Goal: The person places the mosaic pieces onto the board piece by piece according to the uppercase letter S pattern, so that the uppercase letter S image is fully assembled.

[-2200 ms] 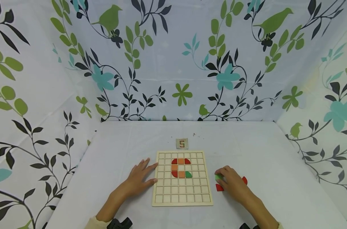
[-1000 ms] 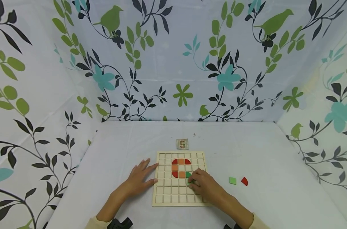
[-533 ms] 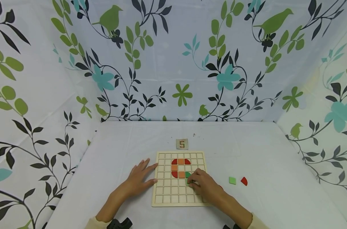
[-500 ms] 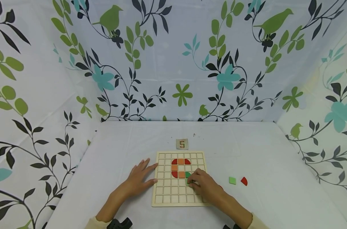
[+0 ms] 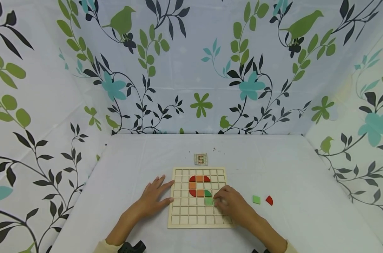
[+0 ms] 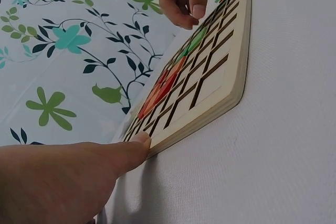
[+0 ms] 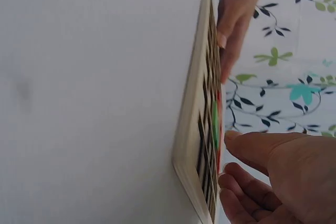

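A wooden grid board (image 5: 201,226) lies on the white-covered table. In its cells, red quarter-round and orange square tiles (image 5: 200,193) form a C-like curve, ending in a dark green quarter-round tile (image 5: 207,193) with a light green square tile (image 5: 208,201) directly below it. My left hand (image 5: 153,198) rests at the board's left edge with fingers extended; the left wrist view shows its thumb (image 6: 137,145) on the rim. Over the board's right side is my right hand (image 5: 230,203), just right of the light green tile, its fingers loosely bent with nothing between them.
To the right of the board lie another light green square tile (image 5: 256,199) and a red quarter-round tile (image 5: 269,200). A small pattern card (image 5: 200,159) with an S-like figure lies beyond the board. Leaf-and-bird printed cloth (image 5: 178,70) hangs around the table.
My right hand carried a light green tile from the right into the cell below the dark green one, then let go and drew slightly right. The left hand stayed put.
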Demonstrator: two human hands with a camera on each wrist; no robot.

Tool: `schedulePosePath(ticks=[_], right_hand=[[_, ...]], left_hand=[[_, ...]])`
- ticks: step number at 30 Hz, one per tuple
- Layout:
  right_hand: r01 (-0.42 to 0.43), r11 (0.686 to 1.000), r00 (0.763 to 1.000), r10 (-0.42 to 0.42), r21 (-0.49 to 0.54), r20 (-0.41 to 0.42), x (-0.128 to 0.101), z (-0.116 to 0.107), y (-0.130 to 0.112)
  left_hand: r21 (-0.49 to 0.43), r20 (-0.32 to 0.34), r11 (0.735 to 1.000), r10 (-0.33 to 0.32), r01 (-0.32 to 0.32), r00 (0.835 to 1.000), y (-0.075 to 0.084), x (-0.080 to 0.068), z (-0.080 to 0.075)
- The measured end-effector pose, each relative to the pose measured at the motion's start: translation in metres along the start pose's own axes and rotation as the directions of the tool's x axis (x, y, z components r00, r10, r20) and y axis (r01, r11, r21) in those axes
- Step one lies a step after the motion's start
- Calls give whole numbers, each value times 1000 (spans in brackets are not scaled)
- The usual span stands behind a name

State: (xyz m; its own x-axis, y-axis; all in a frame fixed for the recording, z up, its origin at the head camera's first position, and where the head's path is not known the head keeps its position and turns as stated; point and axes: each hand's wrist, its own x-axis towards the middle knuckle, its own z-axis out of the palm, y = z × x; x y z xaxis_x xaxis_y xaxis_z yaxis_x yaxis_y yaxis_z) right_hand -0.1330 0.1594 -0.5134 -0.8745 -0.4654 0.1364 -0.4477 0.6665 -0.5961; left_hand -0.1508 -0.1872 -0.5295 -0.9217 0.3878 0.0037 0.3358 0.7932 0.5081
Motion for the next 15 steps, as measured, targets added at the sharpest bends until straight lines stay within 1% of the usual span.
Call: schedulePosePath(ticks=[3, 7, 11, 15], right_hand=[[-99, 995, 995, 99, 6, 1, -6, -15, 8], [-215, 976, 977, 215, -14, -6, -21, -46, 27], [-287, 956, 958, 288, -66, 14, -44, -76, 51], [-313, 945, 946, 319, -97, 52, -64, -96, 72]], left_hand=[[0, -2, 1000, -4, 4, 1000, 0, 0, 0], [0, 3, 1000, -9, 9, 1000, 0, 0, 1], [5, 6, 1000, -6, 6, 1000, -1, -1, 2], [7, 10, 1000, -9, 9, 1000, -2, 0, 2]])
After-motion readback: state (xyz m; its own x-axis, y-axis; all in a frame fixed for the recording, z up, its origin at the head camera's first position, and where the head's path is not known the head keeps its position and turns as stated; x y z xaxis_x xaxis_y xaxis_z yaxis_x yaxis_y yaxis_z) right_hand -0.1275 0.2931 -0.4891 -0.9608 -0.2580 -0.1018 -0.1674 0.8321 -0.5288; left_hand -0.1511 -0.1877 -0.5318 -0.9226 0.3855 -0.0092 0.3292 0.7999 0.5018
